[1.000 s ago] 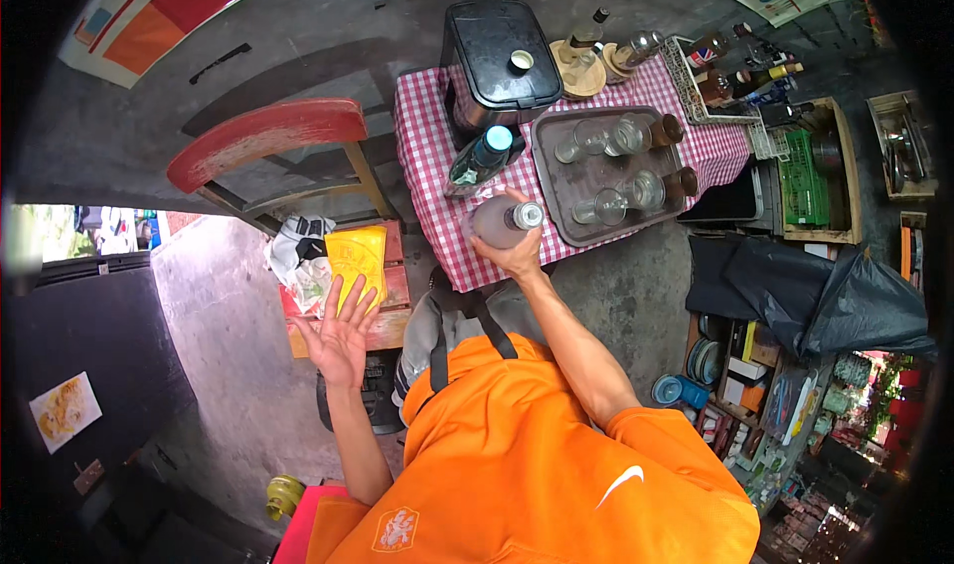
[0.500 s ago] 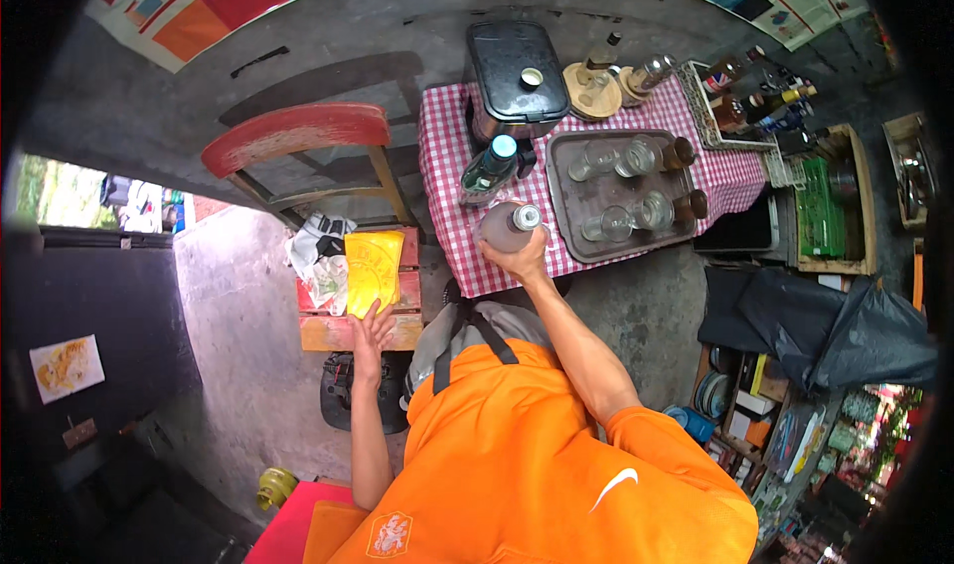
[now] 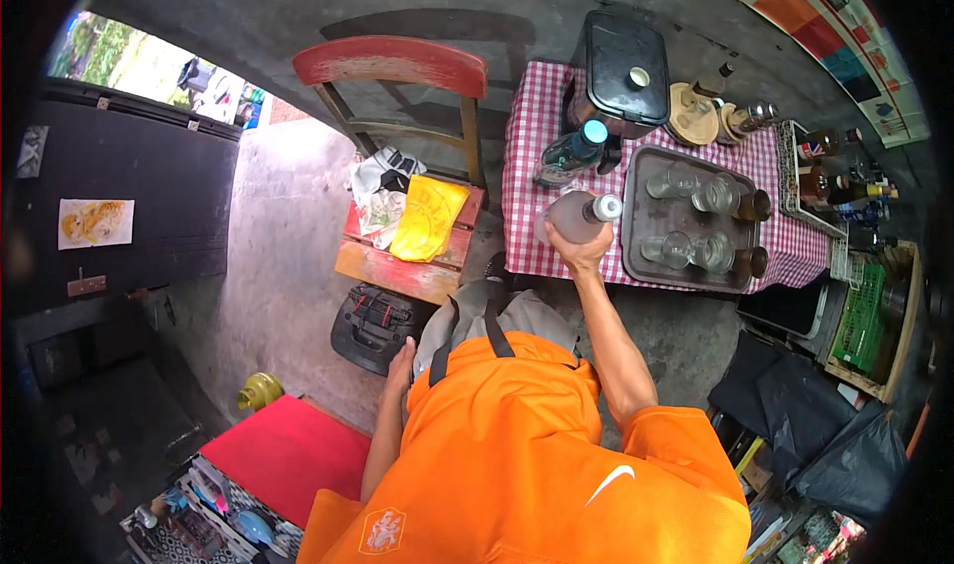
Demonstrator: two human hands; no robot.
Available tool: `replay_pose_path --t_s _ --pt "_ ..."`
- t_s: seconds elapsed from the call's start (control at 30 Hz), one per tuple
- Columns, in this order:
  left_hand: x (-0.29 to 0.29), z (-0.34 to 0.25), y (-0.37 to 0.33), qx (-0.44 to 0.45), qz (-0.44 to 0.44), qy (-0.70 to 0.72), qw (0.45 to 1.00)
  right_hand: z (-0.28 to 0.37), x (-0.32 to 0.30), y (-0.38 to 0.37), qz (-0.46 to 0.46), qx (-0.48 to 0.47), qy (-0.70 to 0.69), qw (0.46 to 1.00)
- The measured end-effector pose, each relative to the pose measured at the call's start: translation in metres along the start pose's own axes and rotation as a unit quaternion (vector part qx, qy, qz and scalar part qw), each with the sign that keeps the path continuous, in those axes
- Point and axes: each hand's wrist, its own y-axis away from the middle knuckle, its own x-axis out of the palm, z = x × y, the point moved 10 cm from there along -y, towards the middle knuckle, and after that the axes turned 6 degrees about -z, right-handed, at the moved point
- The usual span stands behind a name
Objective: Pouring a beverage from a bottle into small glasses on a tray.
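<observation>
My right hand [image 3: 582, 252] is wrapped round the lower part of a rounded bottle [image 3: 572, 216] with cloudy contents and a silvery cap. It holds the bottle over the near left part of the checked table, left of a dark tray [image 3: 636, 191] bearing several drinking glasses [image 3: 717, 195]. Just beyond stands a dark green bottle [image 3: 568, 159] with a turquoise cap. My left hand [image 3: 399, 363] hangs low beside my thigh, near a black bag [image 3: 376, 337] on the floor. Its visible fingers look stretched out, and nothing shows in them.
A black lidded bin [image 3: 626, 57] stands at the table's back, beside round wooden boards [image 3: 694, 115]. Farther right is a basket [image 3: 793, 181] of bottles. A red chair [image 3: 390, 65] at left carries a yellow bag [image 3: 430, 216]. A red-topped surface [image 3: 288, 455] lies lower left.
The view has swung left. My left hand has dropped from beside the yellow bag to my thigh. The capped bottle stays in my right hand, now tilted more to the right.
</observation>
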Motion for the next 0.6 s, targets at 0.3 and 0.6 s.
replay_pose_path --t_s 0.3,0.6 --pt "0.028 0.078 -0.037 0.014 0.072 0.039 0.997 0.06 -0.049 0.023 0.141 -0.037 -0.107 0.984" --pt "0.05 0.072 -0.059 0.001 0.11 0.004 0.994 -0.006 -0.124 0.046 0.179 0.123 0.193 0.957"
